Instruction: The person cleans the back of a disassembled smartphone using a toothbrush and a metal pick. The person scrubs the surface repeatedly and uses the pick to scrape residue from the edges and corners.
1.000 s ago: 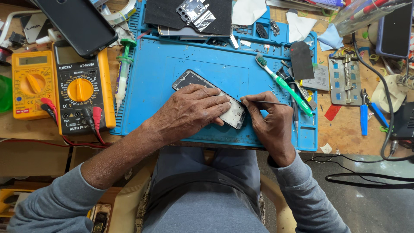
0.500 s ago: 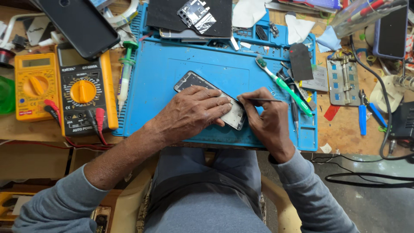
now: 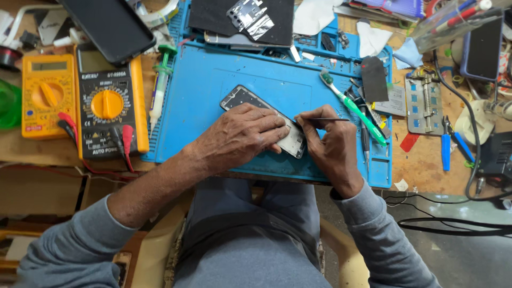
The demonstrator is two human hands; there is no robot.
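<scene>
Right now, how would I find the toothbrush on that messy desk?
Look for the big blue mat in the middle of the wooden bench. Near its right edge, just past the right hand holding a thin metal tool, the toothbrush lies slanted. It is the only bright green stick there, with a white bristle head at its upper end.

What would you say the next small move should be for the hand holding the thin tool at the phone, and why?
Probably a short, gentle stroke of the thin tool along the phone frame edge. The right hand has its tip at that edge, and the left hand lies flat on the frame, pinning it to the blue mat.
</scene>
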